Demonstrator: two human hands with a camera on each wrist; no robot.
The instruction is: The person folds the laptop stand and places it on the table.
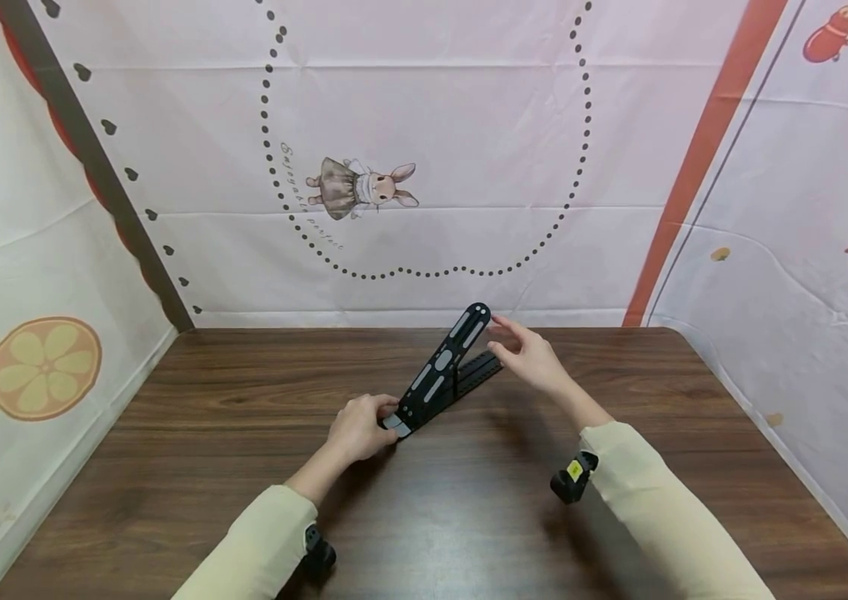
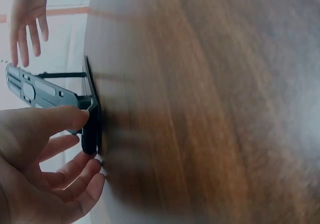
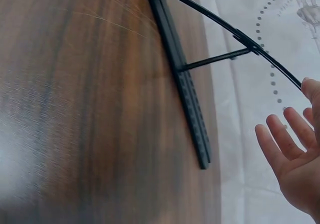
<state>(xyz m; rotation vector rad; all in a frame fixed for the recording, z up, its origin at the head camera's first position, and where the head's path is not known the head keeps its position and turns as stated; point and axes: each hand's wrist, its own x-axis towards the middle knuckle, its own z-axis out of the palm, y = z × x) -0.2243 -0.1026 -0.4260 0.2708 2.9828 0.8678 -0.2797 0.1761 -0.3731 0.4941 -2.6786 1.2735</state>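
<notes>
Black folding stand (image 1: 433, 377), part open.
Upper bar (image 1: 424, 392) tilted, grey pads (image 1: 443, 359); strut (image 3: 215, 60) to lower bar (image 3: 188, 109), on bench (image 1: 192, 450).

The head view was bright and fairly crisp, with soft, dark shadows and a pale sheen on the tabletop (image 1: 439, 525). Both wrist views were dimmer and hazier, glare whitening one side, wood grain apparently blurred.

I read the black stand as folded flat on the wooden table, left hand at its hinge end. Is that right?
Not folded flat: the right wrist view shows the black stand propped open by a thin strut. It is on the wooden table, with the left hand at its hinge end.
</notes>
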